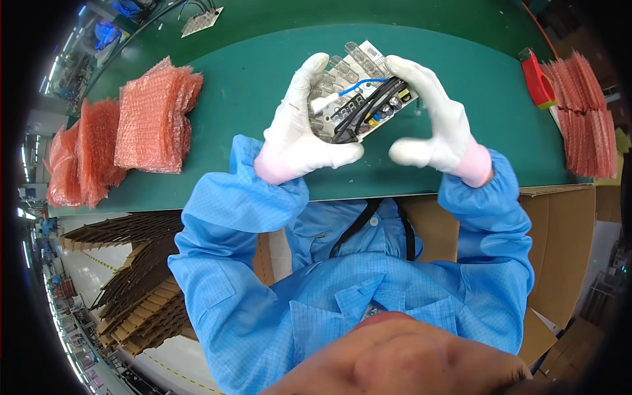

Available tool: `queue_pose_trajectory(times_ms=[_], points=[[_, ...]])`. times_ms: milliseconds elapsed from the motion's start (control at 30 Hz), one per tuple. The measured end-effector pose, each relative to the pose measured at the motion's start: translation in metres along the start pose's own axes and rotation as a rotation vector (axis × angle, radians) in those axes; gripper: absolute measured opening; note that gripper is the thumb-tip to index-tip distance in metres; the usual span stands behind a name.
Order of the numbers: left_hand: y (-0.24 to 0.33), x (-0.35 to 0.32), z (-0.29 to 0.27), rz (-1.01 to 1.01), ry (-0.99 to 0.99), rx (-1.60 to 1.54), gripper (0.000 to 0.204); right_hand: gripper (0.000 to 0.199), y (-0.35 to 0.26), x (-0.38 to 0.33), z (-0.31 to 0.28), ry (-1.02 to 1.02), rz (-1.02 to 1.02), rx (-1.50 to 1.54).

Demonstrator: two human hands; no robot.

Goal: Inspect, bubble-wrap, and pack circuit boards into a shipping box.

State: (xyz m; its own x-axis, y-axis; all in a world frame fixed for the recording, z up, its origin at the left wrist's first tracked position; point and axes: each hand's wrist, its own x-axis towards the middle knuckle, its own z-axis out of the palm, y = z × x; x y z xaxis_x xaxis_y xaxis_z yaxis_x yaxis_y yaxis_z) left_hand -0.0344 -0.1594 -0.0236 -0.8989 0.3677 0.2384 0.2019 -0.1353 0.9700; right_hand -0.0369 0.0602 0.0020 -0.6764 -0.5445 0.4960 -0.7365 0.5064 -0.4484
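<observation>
Green and broad, the surface (250,99) has its near edge just in front of a person in a light blue work coat (375,296). Close to the middle of that near edge, but set in from it, is a circuit board (370,55), tilted so that one corner points at the person; whether it rests on the surface or is lifted is hard to tell. It carries clear plastic tubes, a small dark display (349,109), a blue wire (361,84) ending in a white plug (324,103), and a bundle of black cables (376,104) across it.

Both hands wear white gloves with pink cuffs. The left hand (299,125) grasps the left end of the board, its thumb along the near side. The right hand (438,122) is spread wide, fingertips at the board's far right side, thumb well apart from it.

Toward the left edge of the surface stand two pink bubble wrap stacks (157,118). Near the right edge are another bubble wrap stack (579,115) and a red tool (536,79) just beside it. A smaller board (202,22) lies toward the far left corner. Below the near edge, flat cardboard (141,289) is piled at left, and a cardboard box (559,243) stands at right.
</observation>
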Motion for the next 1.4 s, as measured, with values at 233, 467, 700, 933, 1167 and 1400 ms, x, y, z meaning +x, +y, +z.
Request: queue_pose_trajectory(times_ms=[233, 467, 700, 933, 1167, 1400], points=[[-0.005, 0.017, 0.025, 0.301, 0.277, 0.800, 0.099, 0.031, -0.009, 0.031, 0.047, 0.747, 0.536, 1.079], [-0.012, 0.027, 0.034, 0.380, 0.431, 0.879, 0.097, 0.065, -0.010, 0.037, 0.065, 0.945, 0.494, 0.999], [-0.016, 0.035, 0.034, 0.536, 0.539, 0.953, 0.096, 0.045, -0.014, 0.038, 0.072, 0.621, 0.316, 1.268], [0.023, 0.006, -0.018, 0.573, 0.227, 1.146, 0.101, 0.042, -0.001, 0.012, 0.055, 0.478, 0.468, 1.238], [0.087, -0.080, -0.206, -0.131, 0.554, 1.282, 0.055, 0.045, 0.023, -0.004, 0.028, 0.522, 0.492, 1.425], [0.069, -0.113, -0.266, -0.529, 0.532, 1.131, 0.036, 0.043, 0.006, 0.001, 0.033, 0.458, 0.530, 1.440]])
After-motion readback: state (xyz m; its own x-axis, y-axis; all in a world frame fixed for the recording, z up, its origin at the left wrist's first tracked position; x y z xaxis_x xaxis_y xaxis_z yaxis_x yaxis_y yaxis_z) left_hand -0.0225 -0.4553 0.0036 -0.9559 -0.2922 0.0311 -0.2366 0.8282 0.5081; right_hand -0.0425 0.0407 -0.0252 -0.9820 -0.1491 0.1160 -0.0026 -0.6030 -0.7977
